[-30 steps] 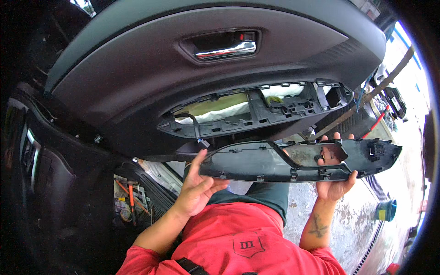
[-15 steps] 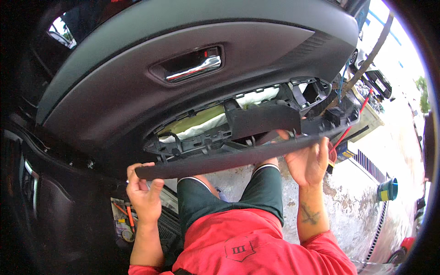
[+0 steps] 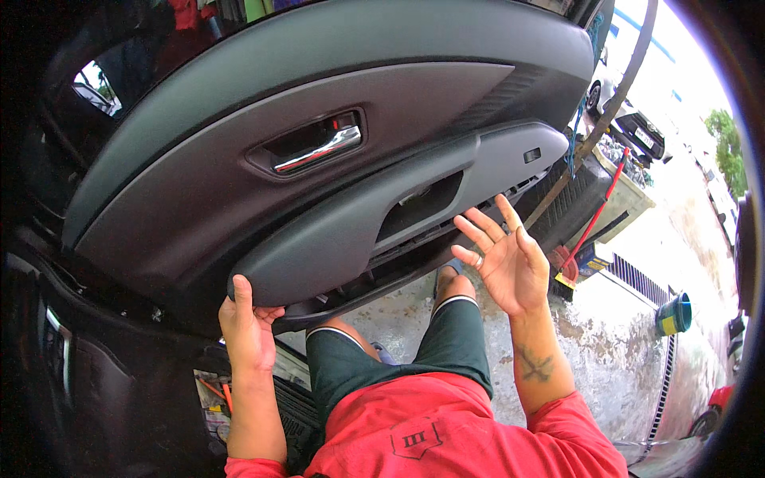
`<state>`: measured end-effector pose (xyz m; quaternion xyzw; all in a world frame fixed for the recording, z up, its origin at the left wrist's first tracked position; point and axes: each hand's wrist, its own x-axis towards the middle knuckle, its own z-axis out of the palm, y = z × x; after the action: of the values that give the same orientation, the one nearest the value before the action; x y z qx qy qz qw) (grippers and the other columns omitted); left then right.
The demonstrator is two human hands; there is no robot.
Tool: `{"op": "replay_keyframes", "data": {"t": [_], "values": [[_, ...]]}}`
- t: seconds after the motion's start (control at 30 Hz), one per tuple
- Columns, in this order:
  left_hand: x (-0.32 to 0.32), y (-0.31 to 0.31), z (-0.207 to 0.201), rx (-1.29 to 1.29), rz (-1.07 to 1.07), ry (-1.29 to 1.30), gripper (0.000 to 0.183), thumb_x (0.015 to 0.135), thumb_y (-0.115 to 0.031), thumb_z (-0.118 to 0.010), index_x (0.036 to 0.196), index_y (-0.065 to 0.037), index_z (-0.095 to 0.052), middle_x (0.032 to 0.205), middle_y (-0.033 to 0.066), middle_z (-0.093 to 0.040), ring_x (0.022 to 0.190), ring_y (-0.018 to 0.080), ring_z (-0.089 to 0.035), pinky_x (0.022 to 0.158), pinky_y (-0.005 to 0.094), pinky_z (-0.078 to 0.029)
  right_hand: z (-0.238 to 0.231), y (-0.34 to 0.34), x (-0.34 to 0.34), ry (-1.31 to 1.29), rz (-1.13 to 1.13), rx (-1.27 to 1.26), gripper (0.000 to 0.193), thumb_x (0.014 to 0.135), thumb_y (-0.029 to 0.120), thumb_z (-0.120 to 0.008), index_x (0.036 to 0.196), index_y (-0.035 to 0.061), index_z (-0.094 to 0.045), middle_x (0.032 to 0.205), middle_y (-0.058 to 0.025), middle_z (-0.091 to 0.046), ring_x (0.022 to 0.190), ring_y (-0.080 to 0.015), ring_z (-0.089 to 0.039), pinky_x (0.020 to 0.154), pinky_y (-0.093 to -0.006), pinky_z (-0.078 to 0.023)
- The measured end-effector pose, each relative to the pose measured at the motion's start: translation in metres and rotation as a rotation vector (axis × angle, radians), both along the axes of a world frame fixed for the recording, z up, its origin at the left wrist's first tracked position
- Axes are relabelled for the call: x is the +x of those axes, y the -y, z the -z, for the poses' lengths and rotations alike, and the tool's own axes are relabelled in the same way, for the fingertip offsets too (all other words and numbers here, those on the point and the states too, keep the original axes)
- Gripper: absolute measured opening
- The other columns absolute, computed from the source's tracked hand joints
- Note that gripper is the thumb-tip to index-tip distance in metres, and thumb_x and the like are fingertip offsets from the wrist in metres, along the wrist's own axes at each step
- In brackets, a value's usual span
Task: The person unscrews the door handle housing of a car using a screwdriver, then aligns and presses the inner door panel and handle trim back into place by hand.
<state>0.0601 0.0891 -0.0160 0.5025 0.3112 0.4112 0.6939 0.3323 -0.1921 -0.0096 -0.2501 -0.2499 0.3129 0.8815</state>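
Across the car door (image 3: 446, 95), below its one chrome handle (image 3: 323, 150), my head view shows a single armrest panel (image 3: 319, 248) lying slantwise against the trim, its left end low and its right end high. I count two hands at it, both mine. With my left hand (image 3: 251, 327) I grasp the panel's left tip, thumb laid on the end and fingers tucked under the lower edge. My right hand (image 3: 510, 267) grips nothing: the palm is turned up, the fingers are spread, and the fingertips sit just beside the lower edge farther right; whether one brushes it I cannot tell.

The panel is long, matt dark grey and tapered to rounded ends. It has one large slanted cutout (image 3: 422, 209) near the middle and one small rectangular slot (image 3: 531, 155) toward the right end. Along its lower edge a dark gap shows, with ribbed black plastic inside.

To my right stand one red-handled broom (image 3: 604, 209) and, well apart from the door, one teal bucket (image 3: 673, 315) on the floor (image 3: 590, 374).
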Motion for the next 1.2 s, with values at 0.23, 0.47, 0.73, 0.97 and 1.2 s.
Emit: {"op": "replay_keyframes", "data": {"t": [0.23, 0.47, 0.73, 0.97, 1.2], "values": [[-0.01, -0.005, 0.002, 0.025, 0.072, -0.017, 0.059, 0.101, -0.061, -0.071, 0.12, -0.004, -0.069, 0.104, 0.0064, -0.077, 0.085, 0.0148, -0.075, 0.072, 0.0298, -0.061, 0.008, -0.007, 0.003, -0.079, -0.025, -0.012, 0.07, 0.105, 0.033, -0.066, 0.164, 0.0095, -0.036, 0.152, -0.0239, -0.056, 0.144, -0.0427, -0.053, 0.11, -0.0615, -0.052], [-0.042, 0.037, 0.039, 0.497, 0.054, -0.103, 0.08, 0.088, -0.063, -0.085, 0.129, 0.002, -0.067, 0.125, 0.0121, -0.073, 0.114, 0.022, -0.069, 0.099, 0.0378, -0.054, 0.018, -0.014, -0.013, -0.074, 0.01, -0.026, 0.06, 0.099, 0.057, -0.073, 0.141, 0.0189, -0.054, 0.131, -0.0152, -0.065, 0.127, -0.0356, -0.061, 0.107, -0.0602, -0.051], [-0.032, 0.063, 0.039, 1.418, 0.368, -0.207, 0.045, 0.082, -0.009, -0.084, 0.126, -0.014, -0.078, 0.126, 0.0087, -0.074, 0.12, 0.0312, -0.071, 0.1, 0.0457, -0.057, -0.003, 0.085, 0.016, 0.063, 0.172, -0.04, 0.083, 0.093, 0.072, -0.066, 0.146, 0.0105, -0.048, 0.123, -0.0142, -0.06, 0.118, -0.0335, -0.059, 0.105, -0.0633, -0.049], [0.001, -0.01, -0.012, 1.673, 0.074, -0.544, 0.047, 0.075, -0.011, -0.091, 0.12, -0.02, -0.08, 0.125, 0.0079, -0.074, 0.134, 0.0342, -0.062, 0.11, 0.051, -0.051, -0.032, 0.085, 0.001, 0.454, 0.271, -0.198, 0.134, 0.074, 0.048, -0.096, 0.174, 0.0156, -0.013, 0.154, -0.019, -0.053, 0.143, -0.0372, -0.053, 0.119, -0.06, -0.045], [0.027, -0.042, -0.021, 1.229, 0.279, -0.251, 0.032, 0.088, -0.011, -0.083, 0.118, -0.001, -0.078, 0.111, 0.019, -0.079, 0.105, 0.0349, -0.078, 0.095, 0.0405, -0.059, 0.01, -0.015, -0.041, 0.454, -0.071, -0.276, 0.137, 0.064, 0.031, -0.099, 0.173, 0.0174, -0.017, 0.152, -0.0267, -0.056, 0.144, -0.0397, -0.056, 0.121, -0.0545, -0.043]]}}
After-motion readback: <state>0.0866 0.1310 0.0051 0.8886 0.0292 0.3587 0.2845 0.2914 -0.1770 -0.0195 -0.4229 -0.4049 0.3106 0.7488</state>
